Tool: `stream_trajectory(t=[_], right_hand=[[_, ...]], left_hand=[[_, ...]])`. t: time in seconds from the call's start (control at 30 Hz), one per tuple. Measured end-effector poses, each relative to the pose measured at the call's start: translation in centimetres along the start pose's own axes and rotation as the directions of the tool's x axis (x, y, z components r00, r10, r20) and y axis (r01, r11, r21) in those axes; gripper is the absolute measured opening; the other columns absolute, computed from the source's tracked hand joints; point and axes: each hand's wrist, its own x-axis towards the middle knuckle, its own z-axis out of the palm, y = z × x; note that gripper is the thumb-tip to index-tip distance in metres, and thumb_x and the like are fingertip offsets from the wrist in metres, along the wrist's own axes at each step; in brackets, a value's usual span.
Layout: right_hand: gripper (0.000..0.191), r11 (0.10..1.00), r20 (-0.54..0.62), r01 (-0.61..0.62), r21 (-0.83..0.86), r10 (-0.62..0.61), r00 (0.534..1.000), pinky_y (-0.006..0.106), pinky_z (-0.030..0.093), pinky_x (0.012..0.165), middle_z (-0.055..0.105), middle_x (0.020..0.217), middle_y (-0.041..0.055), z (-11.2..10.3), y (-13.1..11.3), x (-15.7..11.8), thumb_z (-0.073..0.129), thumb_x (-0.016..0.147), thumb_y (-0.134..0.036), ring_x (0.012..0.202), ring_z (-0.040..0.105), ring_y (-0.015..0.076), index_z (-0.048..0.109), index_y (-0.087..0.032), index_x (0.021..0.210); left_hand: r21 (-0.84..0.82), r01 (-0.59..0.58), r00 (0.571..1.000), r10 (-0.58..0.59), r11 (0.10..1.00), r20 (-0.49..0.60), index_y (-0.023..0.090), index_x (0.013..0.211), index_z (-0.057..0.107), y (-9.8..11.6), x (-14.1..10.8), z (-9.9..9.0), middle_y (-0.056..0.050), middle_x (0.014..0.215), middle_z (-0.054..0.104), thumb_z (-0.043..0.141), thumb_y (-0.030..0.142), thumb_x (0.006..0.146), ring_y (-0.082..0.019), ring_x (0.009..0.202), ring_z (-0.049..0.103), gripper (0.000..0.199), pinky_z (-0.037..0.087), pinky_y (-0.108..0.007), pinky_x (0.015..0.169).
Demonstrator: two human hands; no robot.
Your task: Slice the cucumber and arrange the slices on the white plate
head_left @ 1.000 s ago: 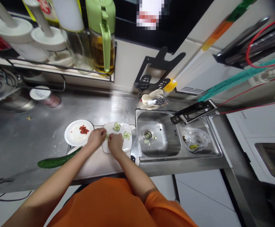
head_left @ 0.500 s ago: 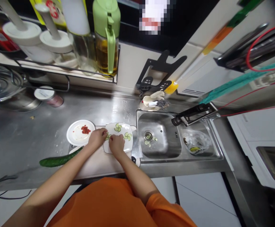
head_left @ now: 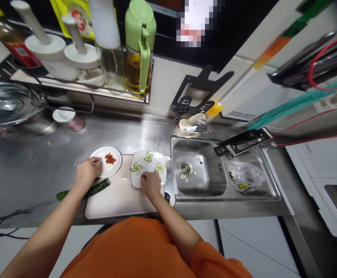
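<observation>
A squarish white plate (head_left: 136,179) carries three pinwheels of green cucumber slices (head_left: 148,156), one at the top, one at the left and one at the right. My right hand (head_left: 151,182) is over the plate's lower right part, fingers curled; whatever they pinch is too small to see. My left hand (head_left: 89,170) is at the left rim of a round white plate (head_left: 118,163) with small red pieces (head_left: 110,158), its fingers bent together, their contents unclear. Below it, a cucumber (head_left: 100,187) with a cut end lies partly under my left forearm, across the edge of the cutting board (head_left: 113,206).
The sink (head_left: 199,170) at the right holds thin slices near its drain. A clear bag (head_left: 246,177) lies beyond it. A knife handle (head_left: 167,197) rests by the board. A jar (head_left: 68,119), pot (head_left: 9,104) and bottle rack (head_left: 122,94) stand behind.
My left hand has moved left from the squarish plate to the round plate, uncovering the left pinwheel. My right hand has shifted slightly down on the plate. The view has shifted a little.
</observation>
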Motion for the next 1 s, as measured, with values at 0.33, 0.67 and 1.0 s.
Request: stream_trajectory(t=[0.33,0.67,1.0], right_hand=[[0.022,0.995,0.132,-0.064,-0.073,0.073,0.989,0.029,0.03,0.068,0.068,0.082,0.0043,-0.9,-1.0,-0.3,0.048,0.083,-0.019,0.092,0.046,0.023,0.07,-0.025,0.084],[0.022,0.994,0.136,-0.08,-0.074,0.09,0.987,0.03,0.03,0.068,0.069,0.087,0.0032,-1.0,-0.7,-0.3,0.048,0.083,-0.02,0.094,0.046,0.0234,0.069,-0.026,0.086],[0.022,0.995,0.101,-0.078,-0.061,0.084,0.991,0.03,0.031,0.068,0.068,0.087,0.0037,-0.6,0.0,0.4,0.048,0.084,-0.024,0.096,0.046,0.024,0.069,-0.027,0.089]], left_hand=[[0.081,-0.011,0.999,0.009,0.997,0.032,0.02,0.097,0.072,1.6,1.9,1.2,-0.01,0.097,0.071,0.047,0.037,0.078,-0.023,0.081,0.064,0.035,0.046,-0.028,0.073],[-0.022,-0.003,0.997,0.001,1.0,-0.081,0.018,0.084,0.072,1.2,0.6,0.1,-0.009,0.084,0.072,0.049,0.043,0.076,-0.022,0.075,0.064,0.035,0.045,-0.028,0.07],[-0.316,-0.361,0.932,0.346,0.877,-0.105,0.021,0.08,0.071,7.3,-5.7,4.1,-0.002,0.086,0.072,0.053,0.037,0.078,-0.017,0.079,0.063,0.025,0.046,-0.025,0.076]])
